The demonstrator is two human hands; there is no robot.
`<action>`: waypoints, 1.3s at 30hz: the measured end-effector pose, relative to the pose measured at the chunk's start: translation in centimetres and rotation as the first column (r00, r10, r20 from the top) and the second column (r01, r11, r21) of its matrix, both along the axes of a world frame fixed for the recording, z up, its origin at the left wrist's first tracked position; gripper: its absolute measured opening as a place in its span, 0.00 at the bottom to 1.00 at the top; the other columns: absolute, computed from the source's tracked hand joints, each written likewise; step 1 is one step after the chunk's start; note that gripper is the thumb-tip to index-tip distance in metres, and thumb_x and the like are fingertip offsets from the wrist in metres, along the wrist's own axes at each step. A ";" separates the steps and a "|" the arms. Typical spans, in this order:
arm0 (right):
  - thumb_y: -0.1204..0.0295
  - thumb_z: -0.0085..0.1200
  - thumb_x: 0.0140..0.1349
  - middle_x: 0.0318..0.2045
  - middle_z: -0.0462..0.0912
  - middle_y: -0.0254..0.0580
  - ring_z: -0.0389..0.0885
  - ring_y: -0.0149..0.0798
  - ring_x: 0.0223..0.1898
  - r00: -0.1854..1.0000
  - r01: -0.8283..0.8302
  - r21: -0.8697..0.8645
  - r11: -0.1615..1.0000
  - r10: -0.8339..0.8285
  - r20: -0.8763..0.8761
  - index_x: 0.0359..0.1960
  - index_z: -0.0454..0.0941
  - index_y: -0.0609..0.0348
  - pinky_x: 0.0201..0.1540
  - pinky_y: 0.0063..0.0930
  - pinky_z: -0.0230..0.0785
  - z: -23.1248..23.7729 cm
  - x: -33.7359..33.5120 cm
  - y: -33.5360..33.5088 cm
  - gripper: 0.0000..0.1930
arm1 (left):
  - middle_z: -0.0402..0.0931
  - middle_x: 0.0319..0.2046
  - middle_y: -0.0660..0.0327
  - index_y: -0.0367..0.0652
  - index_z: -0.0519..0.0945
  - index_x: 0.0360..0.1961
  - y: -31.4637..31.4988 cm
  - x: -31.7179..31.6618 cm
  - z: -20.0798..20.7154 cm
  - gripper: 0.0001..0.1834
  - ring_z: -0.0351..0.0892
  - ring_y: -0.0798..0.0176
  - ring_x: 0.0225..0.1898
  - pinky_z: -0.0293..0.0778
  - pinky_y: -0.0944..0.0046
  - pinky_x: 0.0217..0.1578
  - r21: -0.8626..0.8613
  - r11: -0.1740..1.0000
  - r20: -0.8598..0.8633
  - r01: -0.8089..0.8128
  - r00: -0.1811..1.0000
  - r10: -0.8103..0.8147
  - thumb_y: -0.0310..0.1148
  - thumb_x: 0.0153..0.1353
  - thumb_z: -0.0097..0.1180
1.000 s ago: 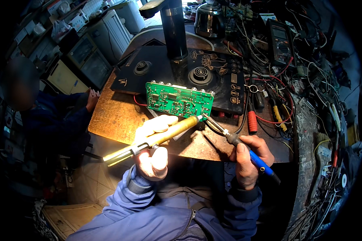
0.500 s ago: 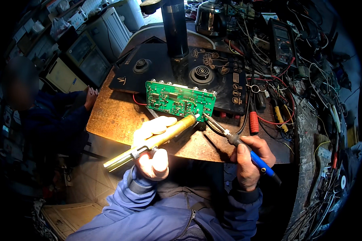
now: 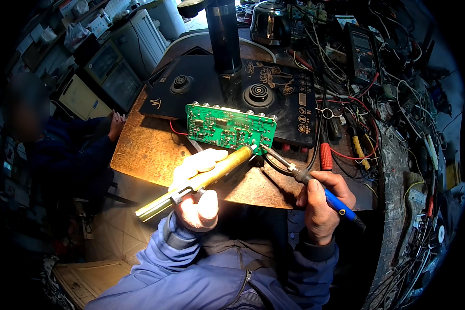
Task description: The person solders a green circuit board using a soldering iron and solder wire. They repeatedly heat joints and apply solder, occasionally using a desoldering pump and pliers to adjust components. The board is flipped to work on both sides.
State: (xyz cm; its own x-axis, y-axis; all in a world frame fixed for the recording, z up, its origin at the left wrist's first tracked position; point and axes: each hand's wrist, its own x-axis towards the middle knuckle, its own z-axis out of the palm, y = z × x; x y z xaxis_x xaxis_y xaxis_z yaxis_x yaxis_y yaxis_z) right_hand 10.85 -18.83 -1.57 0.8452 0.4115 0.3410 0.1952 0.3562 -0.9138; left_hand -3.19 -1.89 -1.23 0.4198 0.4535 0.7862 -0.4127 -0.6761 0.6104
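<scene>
Green circuit board [image 3: 230, 127]; left hand [image 3: 197, 194] grips brass desoldering pump [image 3: 201, 178], right hand [image 3: 323, 199] grips blue-handled soldering iron [image 3: 315, 186].

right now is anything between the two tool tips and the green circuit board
Nothing visible. The yellow desoldering pump in the left hand and the soldering iron in the right hand both meet the green circuit board at its lower right corner.

Metal, plastic and worn wood

The desoldering pump [image 3: 199, 181] is shiny brass-coloured metal; the soldering iron [image 3: 315, 186] has a smooth blue plastic grip; the circuit board [image 3: 230, 126] looks glossy green; the counter [image 3: 144, 150] is rough, scuffed brown wood; the sleeves are matt blue cloth.
</scene>
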 end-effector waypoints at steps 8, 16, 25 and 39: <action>0.80 0.56 0.61 0.24 0.79 0.45 0.75 0.30 0.17 1.000 0.000 0.000 1.000 0.000 -0.003 0.39 0.77 0.71 0.21 0.22 0.69 0.0 -0.1 0.0 0.07 | 0.75 0.46 0.39 0.33 0.66 0.49 0.3 0.0 0.1 0.23 0.77 0.49 0.47 0.73 0.53 0.50 0.069 0.998 -0.005 -0.006 1.000 0.007 0.44 0.65 0.49; 0.83 0.61 0.55 0.29 0.81 0.42 0.78 0.26 0.22 0.997 0.007 -0.009 1.000 -0.008 -0.082 0.38 0.80 0.68 0.25 0.17 0.71 0.1 -0.1 -0.3 0.09 | 0.75 0.45 0.39 0.32 0.67 0.49 0.2 -0.1 0.8 0.22 0.78 0.48 0.46 0.75 0.54 0.48 0.206 0.978 -0.041 -0.010 0.999 0.019 0.42 0.65 0.52; 0.82 0.62 0.54 0.28 0.82 0.39 0.77 0.24 0.22 0.996 0.022 -0.022 1.000 -0.024 -0.091 0.37 0.81 0.68 0.26 0.16 0.70 0.2 -0.1 -0.2 0.08 | 0.80 0.36 0.41 0.27 0.75 0.42 -0.5 1.1 2.6 0.19 0.83 0.45 0.36 0.80 0.55 0.36 0.330 0.940 0.077 -0.083 0.995 0.060 0.34 0.57 0.60; 0.82 0.55 0.61 0.26 0.80 0.43 0.76 0.29 0.19 0.987 0.041 -0.119 0.992 -0.022 0.158 0.40 0.77 0.70 0.24 0.21 0.70 -1.0 0.6 -0.6 0.06 | 0.80 0.36 0.41 0.26 0.75 0.42 -0.5 2.3 2.3 0.19 0.83 0.46 0.35 0.81 0.55 0.36 0.322 0.941 0.163 -0.108 0.985 0.057 0.32 0.55 0.60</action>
